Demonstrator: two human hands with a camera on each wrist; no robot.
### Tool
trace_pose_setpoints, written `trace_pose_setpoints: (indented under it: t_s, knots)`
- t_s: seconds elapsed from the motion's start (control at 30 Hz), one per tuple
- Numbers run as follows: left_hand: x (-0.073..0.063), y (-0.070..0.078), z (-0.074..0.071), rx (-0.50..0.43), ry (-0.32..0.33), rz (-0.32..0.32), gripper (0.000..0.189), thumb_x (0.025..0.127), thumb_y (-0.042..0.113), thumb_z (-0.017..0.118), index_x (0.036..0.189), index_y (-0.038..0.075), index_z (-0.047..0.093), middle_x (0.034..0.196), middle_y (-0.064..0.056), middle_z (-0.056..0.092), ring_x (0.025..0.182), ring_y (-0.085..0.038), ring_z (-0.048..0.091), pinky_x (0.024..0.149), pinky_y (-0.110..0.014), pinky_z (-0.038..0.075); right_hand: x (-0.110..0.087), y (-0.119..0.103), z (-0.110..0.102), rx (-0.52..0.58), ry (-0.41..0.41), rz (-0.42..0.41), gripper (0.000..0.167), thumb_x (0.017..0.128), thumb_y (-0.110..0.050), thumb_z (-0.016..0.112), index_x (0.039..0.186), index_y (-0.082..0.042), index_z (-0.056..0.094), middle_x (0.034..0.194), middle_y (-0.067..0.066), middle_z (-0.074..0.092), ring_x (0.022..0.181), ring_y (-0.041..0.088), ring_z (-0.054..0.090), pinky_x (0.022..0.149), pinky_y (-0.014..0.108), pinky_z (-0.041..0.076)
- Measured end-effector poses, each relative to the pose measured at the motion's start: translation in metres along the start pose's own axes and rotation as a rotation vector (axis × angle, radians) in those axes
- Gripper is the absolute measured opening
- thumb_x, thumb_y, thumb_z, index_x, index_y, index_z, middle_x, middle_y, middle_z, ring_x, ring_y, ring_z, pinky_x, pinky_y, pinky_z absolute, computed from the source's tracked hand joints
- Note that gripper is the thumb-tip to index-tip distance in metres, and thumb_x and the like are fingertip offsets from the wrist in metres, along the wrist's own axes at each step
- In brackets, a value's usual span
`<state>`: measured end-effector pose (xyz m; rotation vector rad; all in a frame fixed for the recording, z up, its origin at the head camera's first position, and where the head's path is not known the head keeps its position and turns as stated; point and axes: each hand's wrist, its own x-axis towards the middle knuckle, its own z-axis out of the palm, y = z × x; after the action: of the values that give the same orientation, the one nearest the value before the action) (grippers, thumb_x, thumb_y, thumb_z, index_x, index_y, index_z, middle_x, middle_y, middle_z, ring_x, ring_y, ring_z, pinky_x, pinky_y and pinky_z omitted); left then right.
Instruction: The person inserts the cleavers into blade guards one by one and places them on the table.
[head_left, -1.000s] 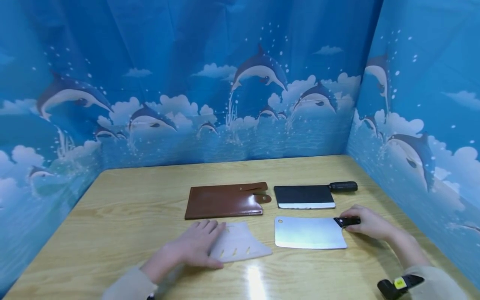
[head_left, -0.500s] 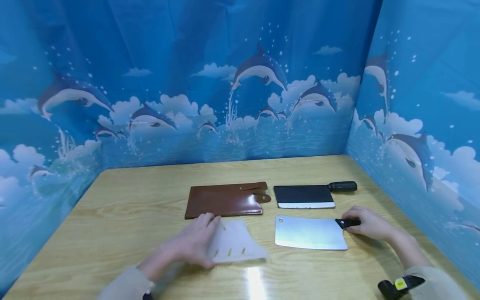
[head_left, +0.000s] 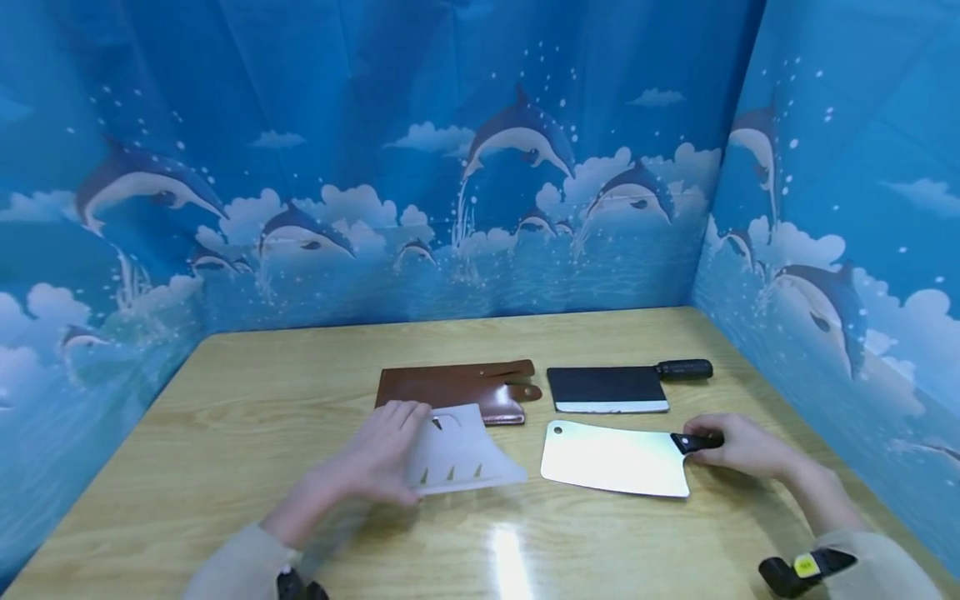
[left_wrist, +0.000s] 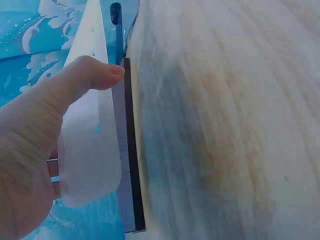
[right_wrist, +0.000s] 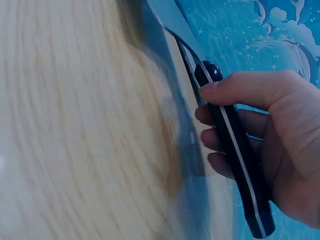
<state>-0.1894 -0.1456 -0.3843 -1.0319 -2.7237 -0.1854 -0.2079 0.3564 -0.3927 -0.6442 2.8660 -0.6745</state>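
Observation:
My left hand pinches the left end of a whitish translucent plastic blade guard with several small slots, thumb on the near side and fingers behind. In the left wrist view the guard is raised off the table, its flat side tilted. At the right, my right hand grips the black handle of a shiny cleaver. The cleaver's broad blade points left towards the guard, apart from it, with a hole at its far upper corner. Right thumb and fingers wrap the handle, as the right wrist view shows.
Behind the guard lies a brown leather knife sheath with a strap, partly covered by it in the head view. A second cleaver, dark-bladed with a black handle, lies behind the shiny one. Dolphin-print curtains border the wooden table.
The left hand has raised the blade guard off the table and shifted it slightly left and away from me. The shiny cleaver's blade has tilted and now looks brighter; the right hand keeps its grip.

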Motion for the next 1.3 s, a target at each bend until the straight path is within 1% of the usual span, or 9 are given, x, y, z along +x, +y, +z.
trace_pose_setpoints:
  t_s: [0.2, 0.3, 0.5, 0.6, 0.67, 0.73, 0.83, 0.97, 1.3]
  knots:
    - [0.001, -0.002, -0.004, 0.020, 0.036, 0.006, 0.106, 0.047, 0.051, 0.079, 0.129, -0.003, 0.040, 0.119, -0.015, 0.047, 0.108, -0.029, 0.043, 0.093, -0.047, 0.037, 0.002, -0.011, -0.002, 0.044, 0.021, -0.053, 0.022, 0.078, -0.018, 0.071, 0.098, -0.011, 0.064, 0.083, -0.006, 0.059, 0.075, 0.005, 0.051, 0.065, 0.026, 0.043]
    - [0.002, -0.002, -0.006, 0.016, 0.048, 0.005, 0.107, 0.047, 0.051, 0.079, 0.130, -0.002, 0.039, 0.120, -0.014, 0.046, 0.108, -0.028, 0.043, 0.095, -0.045, 0.036, 0.005, -0.016, -0.003, 0.045, 0.025, -0.059, 0.023, 0.078, -0.021, 0.072, 0.097, -0.011, 0.064, 0.082, -0.006, 0.059, 0.073, 0.004, 0.050, 0.063, 0.026, 0.042]
    - [0.005, -0.001, -0.009, 0.005, 0.025, -0.008, 0.108, 0.051, 0.053, 0.078, 0.136, 0.001, 0.035, 0.126, -0.013, 0.044, 0.114, -0.027, 0.040, 0.099, -0.045, 0.033, 0.010, -0.028, -0.004, 0.011, 0.059, -0.013, 0.042, 0.079, -0.028, 0.072, 0.109, 0.000, 0.065, 0.093, 0.006, 0.066, 0.072, 0.009, 0.050, 0.062, 0.026, 0.042]
    - [0.007, -0.001, -0.010, 0.018, -0.001, -0.015, 0.109, 0.053, 0.056, 0.076, 0.138, 0.002, 0.033, 0.130, -0.013, 0.043, 0.117, -0.027, 0.039, 0.101, -0.046, 0.031, 0.013, -0.036, -0.005, -0.002, 0.092, 0.025, 0.051, 0.079, -0.032, 0.071, 0.115, 0.004, 0.062, 0.101, 0.015, 0.065, 0.073, 0.015, 0.051, 0.062, 0.030, 0.042]
    - [0.008, -0.001, -0.010, 0.027, -0.004, -0.012, 0.110, 0.054, 0.057, 0.076, 0.138, 0.002, 0.032, 0.131, -0.013, 0.042, 0.118, -0.027, 0.038, 0.101, -0.046, 0.031, 0.014, -0.041, -0.005, -0.025, 0.131, 0.033, 0.053, 0.080, -0.033, 0.071, 0.116, 0.005, 0.061, 0.106, 0.020, 0.064, 0.078, 0.022, 0.057, 0.066, 0.036, 0.047]
    - [0.009, -0.001, -0.010, 0.036, -0.002, -0.001, 0.110, 0.054, 0.057, 0.076, 0.138, 0.002, 0.033, 0.130, -0.014, 0.043, 0.117, -0.028, 0.039, 0.100, -0.046, 0.031, 0.016, -0.045, -0.005, -0.055, 0.183, 0.012, 0.051, 0.081, -0.030, 0.071, 0.116, 0.006, 0.061, 0.107, 0.024, 0.063, 0.086, 0.032, 0.061, 0.072, 0.045, 0.049]
    - [0.010, 0.000, -0.010, 0.048, 0.002, 0.018, 0.110, 0.054, 0.057, 0.076, 0.138, 0.001, 0.033, 0.129, -0.015, 0.043, 0.117, -0.029, 0.040, 0.100, -0.047, 0.032, 0.018, -0.050, -0.005, -0.093, 0.260, -0.029, 0.047, 0.081, -0.026, 0.071, 0.115, 0.006, 0.061, 0.111, 0.025, 0.061, 0.100, 0.042, 0.057, 0.081, 0.054, 0.046]
    - [0.011, 0.001, -0.010, 0.063, 0.004, 0.034, 0.110, 0.054, 0.056, 0.076, 0.137, 0.000, 0.033, 0.128, -0.016, 0.044, 0.116, -0.030, 0.040, 0.099, -0.047, 0.033, 0.020, -0.055, -0.006, -0.110, 0.308, -0.058, 0.046, 0.082, -0.025, 0.070, 0.115, 0.005, 0.062, 0.112, 0.024, 0.061, 0.102, 0.043, 0.056, 0.082, 0.055, 0.045]
    - [0.012, 0.004, -0.010, 0.070, 0.023, 0.034, 0.109, 0.052, 0.055, 0.077, 0.136, -0.001, 0.034, 0.127, -0.016, 0.045, 0.115, -0.030, 0.041, 0.099, -0.047, 0.033, 0.023, -0.065, -0.004, -0.145, 0.339, -0.064, 0.046, 0.081, -0.029, 0.071, 0.114, 0.002, 0.063, 0.110, 0.022, 0.062, 0.101, 0.043, 0.056, 0.081, 0.055, 0.044]
